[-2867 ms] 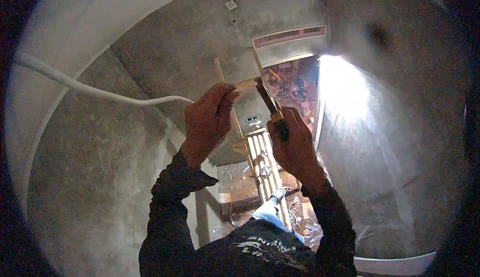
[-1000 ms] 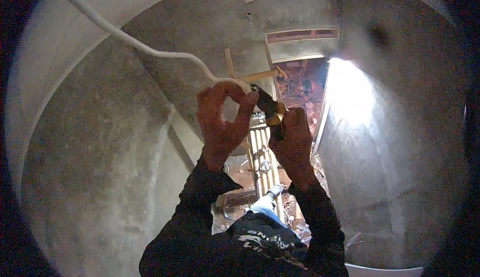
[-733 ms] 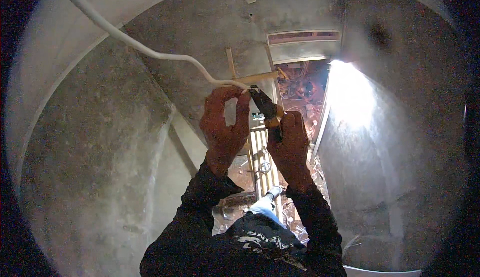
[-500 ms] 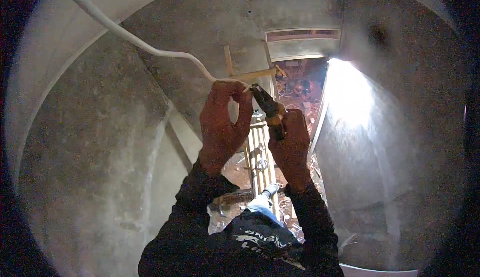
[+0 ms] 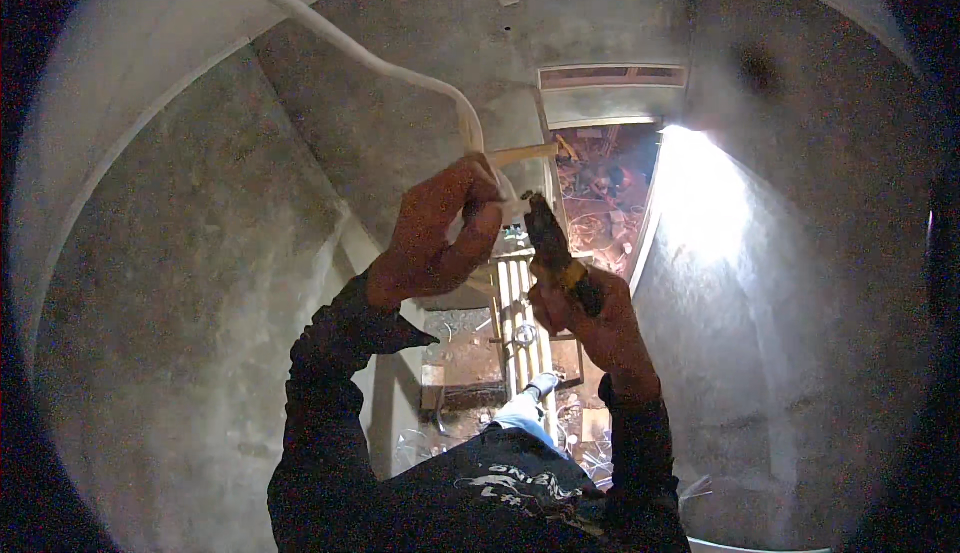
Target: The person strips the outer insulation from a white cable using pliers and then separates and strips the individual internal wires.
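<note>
A white cable or hose (image 5: pixel 370 63) runs down from the upper left to my left hand (image 5: pixel 435 233), whose fingers pinch it near its lower end. Just right of that end, my right hand (image 5: pixel 590 313) grips dark pliers (image 5: pixel 548 233) with yellow on the handle. The tool's jaws point up toward the cable end; I cannot tell whether they touch it. My dark sleeves rise from below.
Grey plastered walls (image 5: pixel 170 303) surround me. Far below are long pale wooden poles (image 5: pixel 525 303), my foot (image 5: pixel 540 386) on them, and littered ground. A short wooden batten (image 5: pixel 520 153) is behind my hands. Past a bright opening's left edge lies reddish debris (image 5: pixel 610 213). A framed slot (image 5: pixel 612 76) is above.
Compared with half a second ago, my right hand and pliers have dropped and shifted right. My left wrist has moved left, and the cable now bends down more steeply, its end lower and further right.
</note>
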`<action>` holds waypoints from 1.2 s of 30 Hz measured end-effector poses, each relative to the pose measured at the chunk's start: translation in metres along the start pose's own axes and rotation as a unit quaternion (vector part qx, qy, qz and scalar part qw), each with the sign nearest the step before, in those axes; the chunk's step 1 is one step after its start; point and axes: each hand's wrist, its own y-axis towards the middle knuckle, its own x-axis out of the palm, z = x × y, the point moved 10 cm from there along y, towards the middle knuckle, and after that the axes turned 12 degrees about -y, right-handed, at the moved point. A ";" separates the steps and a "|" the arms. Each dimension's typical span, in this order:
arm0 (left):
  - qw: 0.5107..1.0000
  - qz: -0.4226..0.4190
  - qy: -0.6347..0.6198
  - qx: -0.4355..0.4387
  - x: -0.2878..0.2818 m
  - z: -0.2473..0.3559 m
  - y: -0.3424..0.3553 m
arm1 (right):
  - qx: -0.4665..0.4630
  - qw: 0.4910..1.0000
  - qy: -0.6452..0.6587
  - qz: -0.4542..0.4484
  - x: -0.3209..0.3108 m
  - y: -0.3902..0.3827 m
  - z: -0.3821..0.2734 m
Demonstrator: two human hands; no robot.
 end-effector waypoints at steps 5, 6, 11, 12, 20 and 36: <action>0.996 -0.012 -0.059 0.062 0.004 0.011 -0.008 | -0.021 0.969 -0.238 0.065 -0.018 -0.013 -0.013; 0.998 -0.016 0.019 0.062 0.004 0.011 -0.009 | -0.020 0.969 -0.239 0.066 -0.018 -0.014 -0.012; 0.980 -0.076 0.184 0.027 0.011 0.028 -0.006 | -0.174 0.922 -0.315 0.140 -0.024 -0.018 -0.045; 0.968 -0.076 0.235 0.052 0.011 0.033 -0.008 | -0.174 0.923 -0.314 0.136 -0.024 -0.016 -0.045; 0.945 -0.120 0.270 0.140 0.019 0.047 -0.013 | -0.171 0.908 -0.372 0.087 -0.048 -0.006 -0.043; 0.972 -0.224 -0.069 0.008 0.059 0.038 -0.036 | -0.315 0.763 -0.564 -0.018 -0.079 -0.010 -0.060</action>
